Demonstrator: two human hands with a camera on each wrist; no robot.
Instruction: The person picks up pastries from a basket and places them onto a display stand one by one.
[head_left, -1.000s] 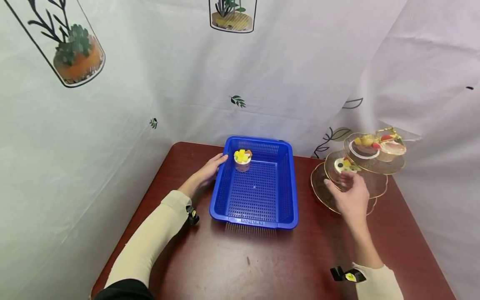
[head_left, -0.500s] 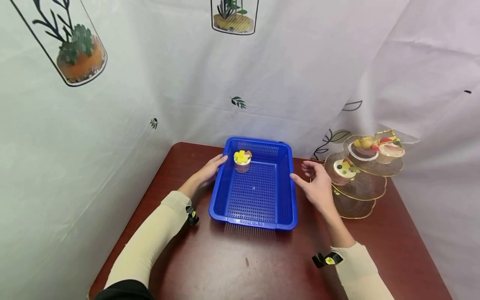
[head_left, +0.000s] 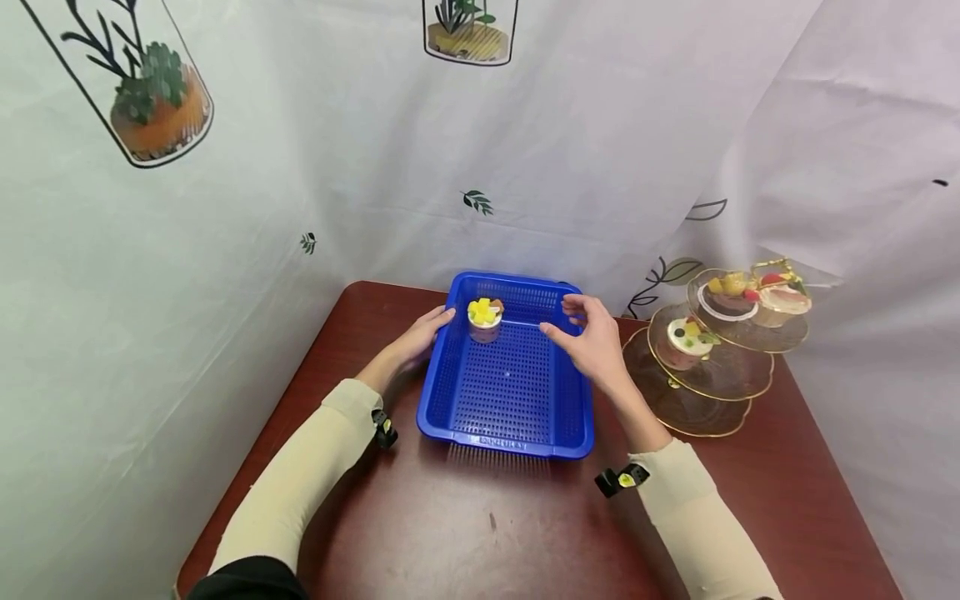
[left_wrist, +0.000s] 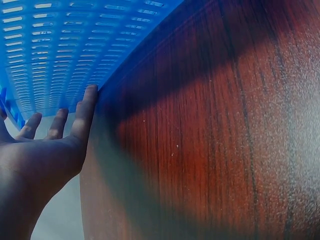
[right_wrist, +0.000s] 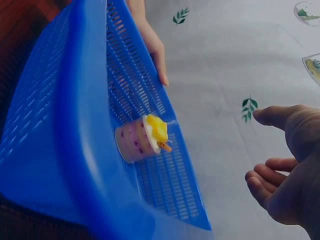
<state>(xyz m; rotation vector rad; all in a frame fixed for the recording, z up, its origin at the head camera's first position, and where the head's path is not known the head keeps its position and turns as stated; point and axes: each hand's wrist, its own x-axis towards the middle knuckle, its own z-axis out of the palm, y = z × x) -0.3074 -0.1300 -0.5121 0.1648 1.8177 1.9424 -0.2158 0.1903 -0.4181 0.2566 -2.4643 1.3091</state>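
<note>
A blue plastic basket [head_left: 506, 446] lies on the table with one small dessert cup [head_left: 486, 321] in its far left corner. Yellow cubes top this cup, and its clear side shows pink layers in the right wrist view. My left hand [head_left: 416, 342] rests against the basket's left side, its fingers [left_wrist: 84, 117] extended along the outer wall. Above the basket's right side hovers my right hand [head_left: 596, 337], thumb and fingers apart, holding nothing. On the middle tier of the glass dessert stand [head_left: 731, 375] sits another dessert cup [head_left: 686, 343] with a white top and fruit.
The three-tier, gold-rimmed stand is at the table's right. Its top tier carries a dark fruit tart [head_left: 727, 298] and a cream-topped cupcake [head_left: 782, 298]. Behind the reddish-brown table [head_left: 450, 533] hangs a white printed cloth [head_left: 570, 167].
My right hand has left the cup on the stand's middle tier and moved left over the basket's right side. That cup stays on the stand. My left hand has stayed put.
</note>
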